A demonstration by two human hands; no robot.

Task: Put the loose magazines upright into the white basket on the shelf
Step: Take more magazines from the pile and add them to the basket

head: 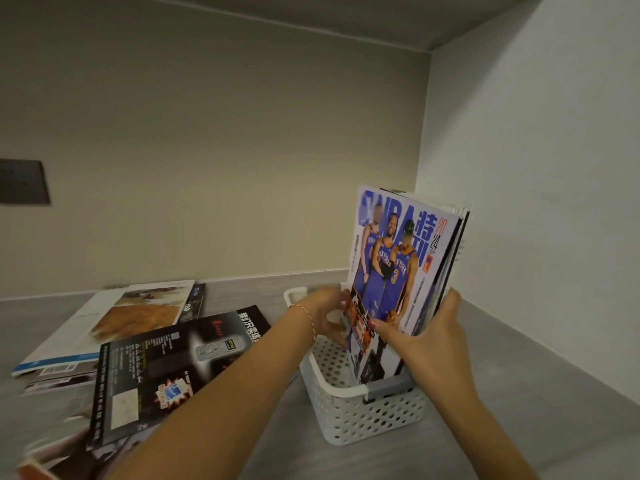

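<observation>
Glossy loose magazines (145, 348) lie fanned flat on the grey shelf (519, 393), left. The left hand (327, 311) curls onto the perforated white plastic basket (363, 410). The right hand (429, 336) pinches an upright magazine bundle (405, 268) standing inside it.

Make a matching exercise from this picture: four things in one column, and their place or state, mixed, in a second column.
Things:
1. basketball magazine
2. black magazine
3. white basket
4. wall plate

Place or state:
A. lies flat on the shelf, left
B. on the back wall, far left
C. upright in the basket, held by both hands
D. stands on the shelf, perforated walls

Pairs: 1-C, 2-A, 3-D, 4-B
</observation>
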